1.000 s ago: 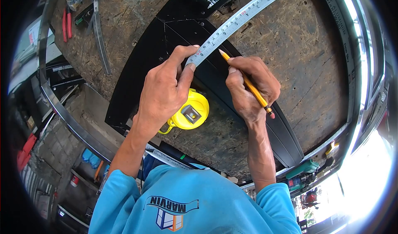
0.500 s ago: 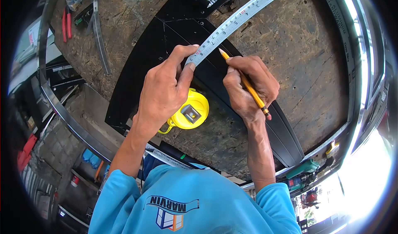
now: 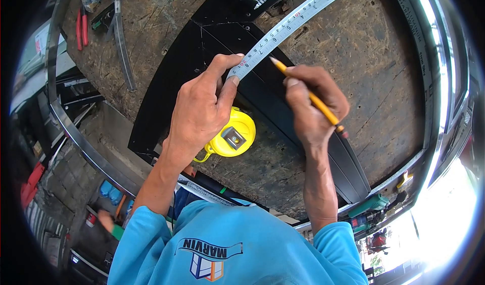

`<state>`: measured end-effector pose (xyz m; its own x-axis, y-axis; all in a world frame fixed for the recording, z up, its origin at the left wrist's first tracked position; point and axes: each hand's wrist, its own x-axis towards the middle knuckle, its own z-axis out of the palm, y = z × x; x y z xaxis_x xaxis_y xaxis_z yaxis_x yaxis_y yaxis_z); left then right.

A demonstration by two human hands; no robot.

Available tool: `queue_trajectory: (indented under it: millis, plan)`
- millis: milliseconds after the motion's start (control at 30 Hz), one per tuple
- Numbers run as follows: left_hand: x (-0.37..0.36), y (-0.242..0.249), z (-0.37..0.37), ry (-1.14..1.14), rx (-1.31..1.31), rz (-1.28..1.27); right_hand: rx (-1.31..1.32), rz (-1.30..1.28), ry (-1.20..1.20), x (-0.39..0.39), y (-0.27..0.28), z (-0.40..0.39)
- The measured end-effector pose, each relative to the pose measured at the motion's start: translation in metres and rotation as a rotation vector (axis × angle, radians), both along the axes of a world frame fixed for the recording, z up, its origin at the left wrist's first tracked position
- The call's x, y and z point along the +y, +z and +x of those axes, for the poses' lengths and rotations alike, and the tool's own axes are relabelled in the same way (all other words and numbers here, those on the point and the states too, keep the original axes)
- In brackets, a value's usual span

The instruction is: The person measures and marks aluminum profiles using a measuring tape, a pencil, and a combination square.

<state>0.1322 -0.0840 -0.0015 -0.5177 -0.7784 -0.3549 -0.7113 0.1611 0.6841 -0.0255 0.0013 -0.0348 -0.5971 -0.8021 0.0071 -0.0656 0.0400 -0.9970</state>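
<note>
My left hand (image 3: 199, 103) pinches the extended blade of a tape measure (image 3: 281, 32) between thumb and fingers. The blade runs up and right over a black frame (image 3: 273, 98), with its metal hook end past the frame's edge. Beneath my left hand lies the yellow tape case (image 3: 235, 133). My right hand (image 3: 318, 100) grips a yellow pencil (image 3: 323, 108), its tip pointing up-left, close to the blade near the frame's edge.
The scratched wooden tabletop (image 3: 374, 93) has a metal rim. Red-handled pliers (image 3: 82, 28) and a thin metal strip (image 3: 122, 53) lie at the upper left. A green power tool (image 3: 369, 205) is at the lower right. Another person's blurred hand (image 3: 106, 221) shows at the lower left.
My right hand has moved right with the pencil and its tip has shifted slightly. My left hand and the tape have barely moved. Another person's hand has appeared at the lower left.
</note>
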Motion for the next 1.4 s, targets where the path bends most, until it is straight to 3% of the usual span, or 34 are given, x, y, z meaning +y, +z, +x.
queue_trajectory:
  millis: [67, 200, 300, 333, 400, 433, 467, 533, 567, 600, 667, 900, 1400]
  plan:
    - [0.000, -0.001, 0.000, 0.002, 0.019, -0.002, -0.263, 0.137, 0.030, 0.000, 0.014, -0.013]
    - [0.002, -0.004, 0.002, -0.012, 0.042, -0.046, -0.286, 0.163, 0.266, -0.008, 0.015, -0.070]
    - [0.002, -0.003, 0.001, -0.008, 0.048, -0.039, 0.144, 0.061, 0.252, -0.027, 0.007, -0.089]
    - [0.002, -0.004, 0.001, -0.008, 0.042, -0.033, 0.150, 0.057, 0.253, -0.026, 0.013, -0.091]
    - [0.003, -0.004, 0.002, 0.006, 0.034, -0.026, 0.375, 0.305, 0.317, -0.015, 0.029, -0.091]
    - [0.003, -0.004, 0.002, -0.005, 0.030, -0.033, 0.511, 0.565, 0.306, -0.013, 0.041, -0.083]
    - [0.003, -0.005, 0.002, -0.017, 0.027, -0.042, 0.514, 0.560, 0.313, -0.012, 0.047, -0.074]
    - [0.003, -0.005, 0.002, -0.013, 0.032, -0.063, 0.590, 0.809, 0.354, -0.010, 0.057, -0.057]
    - [0.004, -0.005, 0.002, -0.017, 0.036, -0.078, 0.666, 0.950, 0.501, -0.012, 0.069, -0.053]
    - [0.005, -0.005, 0.002, -0.015, 0.038, -0.071, 0.668, 0.956, 0.504, -0.008, 0.068, -0.051]
    - [0.006, -0.007, 0.003, -0.011, 0.038, -0.084, 0.959, 0.574, 0.592, 0.001, 0.063, -0.047]
    - [0.006, -0.007, 0.004, -0.015, 0.001, -0.071, 1.129, 0.329, 0.595, 0.002, 0.057, -0.034]
    - [0.003, -0.006, 0.004, -0.065, -0.043, -0.061, 1.233, 0.291, 0.522, 0.001, 0.050, -0.028]
